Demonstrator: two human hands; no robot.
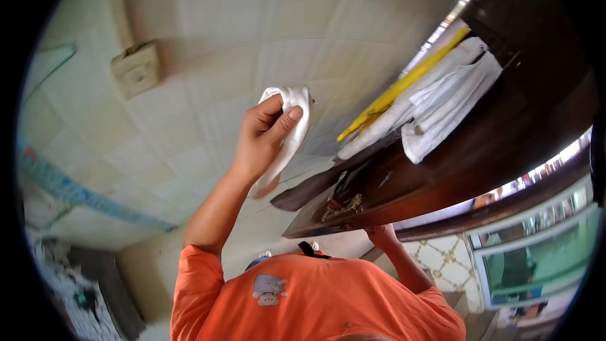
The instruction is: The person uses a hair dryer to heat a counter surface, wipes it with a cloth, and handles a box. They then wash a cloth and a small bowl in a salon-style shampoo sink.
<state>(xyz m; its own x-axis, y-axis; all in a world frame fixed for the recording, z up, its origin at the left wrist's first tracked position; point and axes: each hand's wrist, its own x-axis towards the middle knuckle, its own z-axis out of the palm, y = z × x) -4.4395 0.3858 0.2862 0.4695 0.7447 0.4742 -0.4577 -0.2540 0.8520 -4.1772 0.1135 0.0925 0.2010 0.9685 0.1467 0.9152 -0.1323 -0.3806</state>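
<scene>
My left hand is raised in front of me and pinches a folded white cloth between thumb and fingers; the cloth hangs down in a loop. My right hand grips the lower-looking edge of a dark wooden door, its fingers partly hidden by the door. A brass-coloured door handle is near that hand. Over the door hang a yellow cloth, white cloths and a dark cloth, to the right of my left hand.
A tiled wall with a boxy switch or socket stands ahead and to the left. A blue strip runs along the left side. Cluttered grey items sit at the lower left. A green-glazed, light-framed window or door is at the right.
</scene>
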